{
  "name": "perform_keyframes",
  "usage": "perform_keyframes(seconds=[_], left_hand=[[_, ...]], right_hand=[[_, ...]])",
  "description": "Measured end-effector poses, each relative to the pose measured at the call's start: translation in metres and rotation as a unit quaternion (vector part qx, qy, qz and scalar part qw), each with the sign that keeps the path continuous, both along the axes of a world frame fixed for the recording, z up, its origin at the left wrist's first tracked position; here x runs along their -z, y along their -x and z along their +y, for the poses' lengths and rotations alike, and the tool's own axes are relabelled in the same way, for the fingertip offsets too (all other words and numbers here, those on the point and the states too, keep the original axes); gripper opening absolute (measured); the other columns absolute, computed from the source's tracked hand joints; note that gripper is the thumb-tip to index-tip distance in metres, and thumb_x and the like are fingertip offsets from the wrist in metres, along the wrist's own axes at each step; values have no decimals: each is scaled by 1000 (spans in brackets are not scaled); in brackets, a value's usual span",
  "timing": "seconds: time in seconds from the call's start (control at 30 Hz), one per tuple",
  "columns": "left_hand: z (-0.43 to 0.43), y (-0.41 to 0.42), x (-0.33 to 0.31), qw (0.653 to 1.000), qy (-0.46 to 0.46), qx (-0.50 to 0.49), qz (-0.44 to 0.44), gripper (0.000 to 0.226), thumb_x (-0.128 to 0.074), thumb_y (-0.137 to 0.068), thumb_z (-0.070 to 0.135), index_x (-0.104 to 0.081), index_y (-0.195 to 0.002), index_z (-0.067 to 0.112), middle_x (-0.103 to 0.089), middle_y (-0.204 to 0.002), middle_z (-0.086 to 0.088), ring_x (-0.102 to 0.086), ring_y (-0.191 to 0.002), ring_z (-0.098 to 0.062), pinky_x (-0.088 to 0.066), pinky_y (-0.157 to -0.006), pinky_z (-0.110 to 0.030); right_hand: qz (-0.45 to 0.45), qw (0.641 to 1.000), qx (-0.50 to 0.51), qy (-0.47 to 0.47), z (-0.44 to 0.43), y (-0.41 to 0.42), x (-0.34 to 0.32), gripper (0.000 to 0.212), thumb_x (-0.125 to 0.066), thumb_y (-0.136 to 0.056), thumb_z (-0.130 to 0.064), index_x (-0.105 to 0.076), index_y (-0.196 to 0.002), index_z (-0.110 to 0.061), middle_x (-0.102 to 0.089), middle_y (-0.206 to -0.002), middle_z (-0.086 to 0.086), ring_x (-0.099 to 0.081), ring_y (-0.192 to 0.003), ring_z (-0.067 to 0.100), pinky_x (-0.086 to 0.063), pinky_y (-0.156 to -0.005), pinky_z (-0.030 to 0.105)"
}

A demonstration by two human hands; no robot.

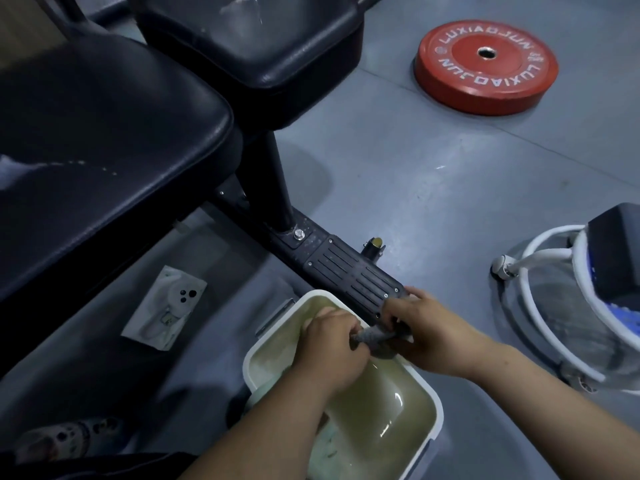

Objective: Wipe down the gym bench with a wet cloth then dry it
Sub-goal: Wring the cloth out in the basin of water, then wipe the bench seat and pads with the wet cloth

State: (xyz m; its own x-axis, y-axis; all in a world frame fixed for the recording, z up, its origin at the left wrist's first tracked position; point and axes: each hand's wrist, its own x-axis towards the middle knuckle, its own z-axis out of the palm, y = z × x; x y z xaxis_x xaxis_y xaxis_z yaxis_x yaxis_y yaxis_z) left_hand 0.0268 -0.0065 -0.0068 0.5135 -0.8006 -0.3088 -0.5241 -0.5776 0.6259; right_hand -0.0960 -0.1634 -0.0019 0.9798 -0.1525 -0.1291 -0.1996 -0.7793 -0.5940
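While both hands are busy over the basin, the room around them is a pretty dim gym with a smooth grey floor point(415, 168). The black padded gym bench point(104, 150) fills the upper left, with a pale streak across its near pad. Its black steel foot point(346, 268) runs down right to the basin's far edge. A red LUXIAOJUN bumper plate point(485, 64) lies flat on the floor, well off to the upper right. The white basin point(438, 403) sits on the floor, full of murky yellowish water. The grey cloth point(375, 341) is twisted into a roll just above the basin's far rim. The left hand point(332, 344) has its fingers wrapped round one end, and the right hand point(426, 327) has its fingers curled tight round the other. A flat printed packet point(164, 308) lies under the bench. At the right, a white tube-framed thing point(540, 306) is cut off by the edge, no clue what it is. The cloth's ends are hidden inside the fists.
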Motion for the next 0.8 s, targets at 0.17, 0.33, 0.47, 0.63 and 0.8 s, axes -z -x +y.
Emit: perform_keyframes(seconds=[0.17,0.33,0.47,0.63,0.8], left_hand=[[12,-1,-45,999,-8,32,18,14,-55,-80,30,-56,-86,17,-65,-89,-1,-58,-91,-25,-50,-80,-40],[19,0,-98,999,-5,29,42,6,-52,-86,27,-49,-88,22,-60,-87,-2,-58,-76,-23,-50,-61,-34],[22,-12,-148,998,0,61,-6,2,-47,-88,25,-47,-87,26,-54,-87,3,-52,-74,-22,-42,-58,-35],[46,-35,-205,982,64,125,-127,11,-53,-92,31,-44,-87,28,-62,-94,-2,-56,-90,-23,-42,-72,-34],[82,-78,-276,966,147,120,-174,21,-63,-90,42,-50,-78,30,-51,-78,15,-46,-77,-2,-33,-69,-21]], right_hand=[[15,999,2,30,15,3,-49,44,-66,-84,-23,-25,-82,-42,-43,-82,-17,-44,-63,7,-37,-54,18],[-58,993,-52,93,29,11,-95,29,-41,-72,-9,-46,-82,-35,-50,-97,-15,-45,-74,5,-39,-75,13],[-82,987,-80,109,36,8,-143,24,-44,-68,-16,-57,-76,-35,-55,-99,-15,-54,-75,5,-42,-75,14],[-142,983,-73,90,48,-6,-210,40,-41,-75,-18,-64,-98,-41,-50,-97,-17,-45,-63,-6,-35,-57,5],[-222,972,-65,50,62,-40,-265,37,-57,-79,-13,-70,-104,-38,-54,-90,-15,-54,-64,0,-44,-59,14]])
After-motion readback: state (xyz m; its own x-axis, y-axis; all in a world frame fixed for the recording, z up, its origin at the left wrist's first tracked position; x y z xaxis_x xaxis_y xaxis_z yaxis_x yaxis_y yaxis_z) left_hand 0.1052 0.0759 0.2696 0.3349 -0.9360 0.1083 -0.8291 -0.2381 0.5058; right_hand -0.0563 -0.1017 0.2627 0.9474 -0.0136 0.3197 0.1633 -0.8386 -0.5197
